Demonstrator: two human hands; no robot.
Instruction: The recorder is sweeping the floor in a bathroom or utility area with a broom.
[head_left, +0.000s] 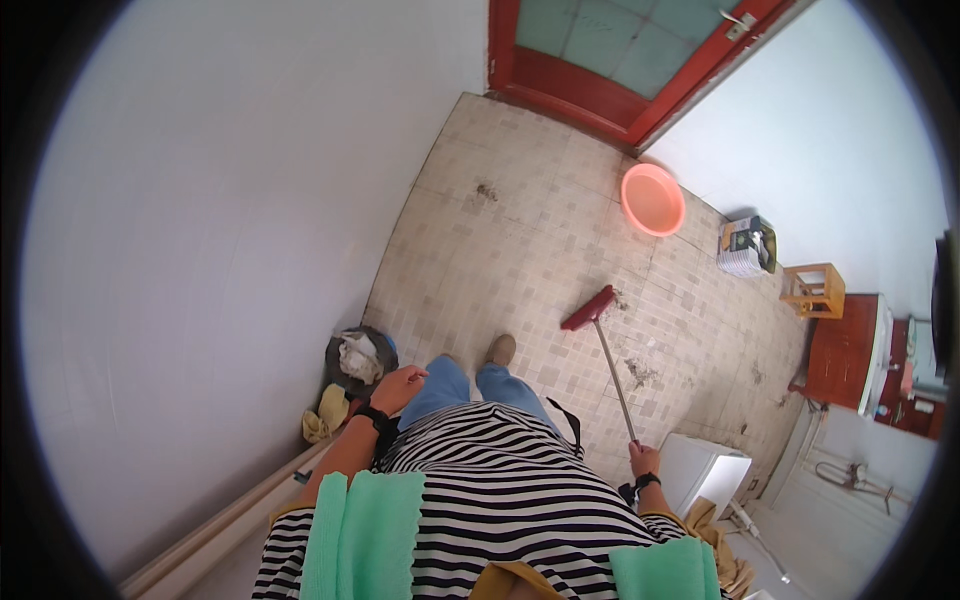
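Note:
My right hand (644, 459) grips the upper end of a broom's metal handle (614, 375). The dark red broom head (589, 308) rests on the tiled floor (480, 262), ahead and to the right of my feet. Dark debris (620, 300) lies against its right end, and another patch of dirt (640, 373) is scattered to the right of the handle. My left hand (401, 387) hangs beside my left thigh, holding nothing, with its fingers loosely bent. Next to it stands a bin with a dark liner (362, 381), with crumpled whitish material (360, 358) in it.
A pink plastic basin (652, 201) sits near the right wall, followed by a printed carton (748, 247), a wooden stool (814, 291) and a red-brown vanity cabinet (842, 346). A white appliance (703, 472) stands beside my right arm. Ahead is a red-framed door (577, 90). More dirt (486, 192) lies farther off.

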